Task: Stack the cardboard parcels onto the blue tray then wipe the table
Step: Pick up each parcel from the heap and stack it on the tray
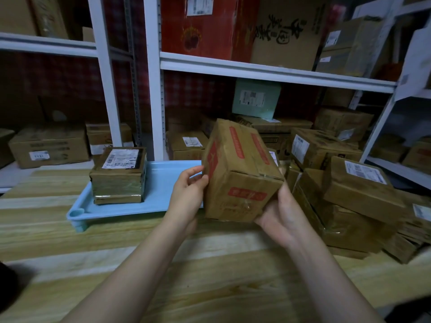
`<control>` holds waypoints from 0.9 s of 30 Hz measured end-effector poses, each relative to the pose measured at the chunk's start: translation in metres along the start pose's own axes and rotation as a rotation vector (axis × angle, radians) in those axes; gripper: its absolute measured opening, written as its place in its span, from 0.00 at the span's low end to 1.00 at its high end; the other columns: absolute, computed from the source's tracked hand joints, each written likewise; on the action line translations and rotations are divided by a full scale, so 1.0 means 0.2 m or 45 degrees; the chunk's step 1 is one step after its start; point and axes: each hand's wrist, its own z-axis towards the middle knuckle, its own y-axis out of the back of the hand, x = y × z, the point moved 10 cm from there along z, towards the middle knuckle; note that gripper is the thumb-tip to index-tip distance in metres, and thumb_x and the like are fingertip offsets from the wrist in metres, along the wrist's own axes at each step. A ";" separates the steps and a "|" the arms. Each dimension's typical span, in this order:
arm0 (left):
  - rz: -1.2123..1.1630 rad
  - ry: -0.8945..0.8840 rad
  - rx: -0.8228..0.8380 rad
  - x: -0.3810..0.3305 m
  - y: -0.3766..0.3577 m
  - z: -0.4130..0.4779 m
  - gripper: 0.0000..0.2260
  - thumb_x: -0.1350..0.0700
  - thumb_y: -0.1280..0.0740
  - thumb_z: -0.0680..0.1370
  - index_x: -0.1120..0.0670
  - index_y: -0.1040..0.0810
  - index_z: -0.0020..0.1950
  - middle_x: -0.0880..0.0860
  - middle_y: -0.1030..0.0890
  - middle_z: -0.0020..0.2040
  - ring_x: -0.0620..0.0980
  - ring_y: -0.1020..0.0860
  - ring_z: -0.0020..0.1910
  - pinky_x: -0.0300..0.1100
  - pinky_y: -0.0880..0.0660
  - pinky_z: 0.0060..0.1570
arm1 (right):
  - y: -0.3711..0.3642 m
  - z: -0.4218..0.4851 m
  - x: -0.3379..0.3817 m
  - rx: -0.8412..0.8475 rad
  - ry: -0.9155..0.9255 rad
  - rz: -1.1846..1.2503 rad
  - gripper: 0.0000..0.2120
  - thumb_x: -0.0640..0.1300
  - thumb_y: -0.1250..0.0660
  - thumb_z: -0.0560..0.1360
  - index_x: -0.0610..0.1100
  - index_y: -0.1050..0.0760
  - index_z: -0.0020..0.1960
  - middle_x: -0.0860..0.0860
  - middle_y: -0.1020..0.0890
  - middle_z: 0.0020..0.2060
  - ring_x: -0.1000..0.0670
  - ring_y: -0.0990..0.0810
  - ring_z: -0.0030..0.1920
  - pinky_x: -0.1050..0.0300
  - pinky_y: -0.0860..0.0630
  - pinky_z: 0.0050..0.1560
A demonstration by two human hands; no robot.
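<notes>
I hold a cardboard parcel with red tape (240, 173) tilted in the air above the right end of the blue tray (161, 201). My left hand (187, 194) grips its left side, fingers curled on the edge. My right hand (281, 217) holds it from below and on the right. A taped brown parcel with a white label (119, 176) sits on the tray's left part. A pile of several cardboard parcels (354, 201) lies on the wooden table (186, 276) at the right.
White metal shelving (256, 66) stands behind the table, loaded with more boxes on two levels. A white upright post (154, 89) rises just behind the tray. A dark object (7, 278) shows at the table's left edge.
</notes>
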 end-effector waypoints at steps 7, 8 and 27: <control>0.031 -0.124 -0.017 -0.06 0.02 0.00 0.11 0.58 0.32 0.78 0.49 0.23 0.60 0.41 0.18 0.53 0.35 0.20 0.44 0.31 0.26 0.38 | -0.03 -0.02 -0.01 0.128 -0.053 0.161 0.29 0.68 0.45 0.76 0.48 0.18 0.59 0.41 0.18 0.60 0.38 0.21 0.63 0.29 0.32 0.67; 0.034 -0.144 -0.018 -0.07 0.02 -0.01 0.12 0.58 0.32 0.78 0.49 0.23 0.61 0.38 0.17 0.46 0.32 0.20 0.40 0.28 0.26 0.35 | -0.02 -0.02 -0.02 0.136 -0.057 0.148 0.27 0.66 0.43 0.77 0.48 0.19 0.61 0.41 0.18 0.61 0.38 0.21 0.63 0.28 0.32 0.67; 0.102 -0.242 -0.110 -0.14 0.10 0.01 0.25 0.57 0.28 0.75 0.44 0.33 0.68 0.48 0.22 0.58 0.52 0.24 0.60 0.37 0.28 0.51 | 0.01 0.02 -0.06 -0.061 -0.028 0.223 0.14 0.45 0.40 0.82 0.40 0.24 0.63 0.40 0.17 0.59 0.43 0.19 0.61 0.43 0.20 0.56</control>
